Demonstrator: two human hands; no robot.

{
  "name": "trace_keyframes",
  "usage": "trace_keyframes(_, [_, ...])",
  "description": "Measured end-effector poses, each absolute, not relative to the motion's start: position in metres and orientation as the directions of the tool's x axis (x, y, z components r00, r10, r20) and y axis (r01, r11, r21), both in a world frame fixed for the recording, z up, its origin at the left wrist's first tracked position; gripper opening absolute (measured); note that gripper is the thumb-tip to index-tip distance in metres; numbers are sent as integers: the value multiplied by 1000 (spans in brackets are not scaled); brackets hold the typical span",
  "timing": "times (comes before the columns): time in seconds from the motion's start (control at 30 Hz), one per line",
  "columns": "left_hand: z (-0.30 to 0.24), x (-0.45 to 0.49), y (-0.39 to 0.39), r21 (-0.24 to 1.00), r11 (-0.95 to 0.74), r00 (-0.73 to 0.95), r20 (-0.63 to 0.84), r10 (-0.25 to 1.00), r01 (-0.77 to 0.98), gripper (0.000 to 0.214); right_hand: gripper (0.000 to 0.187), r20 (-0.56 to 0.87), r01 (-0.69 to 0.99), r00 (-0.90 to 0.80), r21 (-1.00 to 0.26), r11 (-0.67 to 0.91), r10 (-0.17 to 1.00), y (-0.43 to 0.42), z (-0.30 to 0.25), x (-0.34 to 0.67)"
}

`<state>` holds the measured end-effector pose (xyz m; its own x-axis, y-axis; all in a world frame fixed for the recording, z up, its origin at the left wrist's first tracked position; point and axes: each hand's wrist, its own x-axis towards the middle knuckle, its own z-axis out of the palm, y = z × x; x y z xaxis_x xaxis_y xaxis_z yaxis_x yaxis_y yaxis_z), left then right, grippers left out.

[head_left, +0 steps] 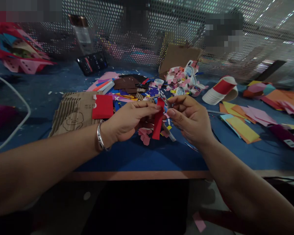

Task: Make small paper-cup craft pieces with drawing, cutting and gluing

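Observation:
My left hand (pixel 129 120), with a silver bracelet on its wrist, pinches a narrow red paper strip (pixel 158 122) that hangs down between both hands. Beside it my right hand (pixel 189 119) is closed on a small pair of scissors (pixel 167 103), whose blades touch the top of the strip. Pink paper scraps (pixel 144 135) lie on the blue table (pixel 127 156) just under my hands.
A corrugated cardboard piece (pixel 72 112) with a red paper square (pixel 103 106) lies to the left. Stacked paper cups (pixel 219 91) lie tipped at the right, beside coloured paper sheets (pixel 242 125). Decorated cups (pixel 183 81), a phone (pixel 91 62) and a mesh wall stand behind.

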<state>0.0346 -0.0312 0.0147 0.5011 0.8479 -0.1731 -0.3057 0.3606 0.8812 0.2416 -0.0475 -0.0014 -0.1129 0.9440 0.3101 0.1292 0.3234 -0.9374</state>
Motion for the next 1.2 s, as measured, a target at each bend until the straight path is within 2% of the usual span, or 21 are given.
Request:
trace_keyframes(0.17, [13, 32, -29, 885, 375, 488, -208, 848, -274, 19, 55, 338, 203, -98, -914, 351, 936, -48, -1, 242])
trace_keyframes(0.4, [11, 31, -29, 885, 382, 551, -185, 814, -267, 29, 52, 328, 177, -106, -923, 342, 939, -47, -2, 244])
trace_keyframes(0.77, [6, 29, -30, 894, 399, 638, -188, 746, -203, 21, 55, 309, 174, -128, -928, 328, 942, -50, 2, 242])
trace_keyframes(0.93, [9, 32, -31, 895, 402, 647, -193, 738, -191, 15, 45, 322, 139, -114, -931, 336, 940, -49, -2, 245])
trace_keyframes(1.1, [16, 30, -32, 934, 307, 514, -176, 840, -182, 19, 43, 311, 145, -96, -935, 323, 945, -48, -2, 249])
trace_keyframes(1.2, [16, 26, -28, 982, 130, 437, -58, 898, -138, 18, 46, 306, 146, -94, -937, 317, 947, -48, 1, 248])
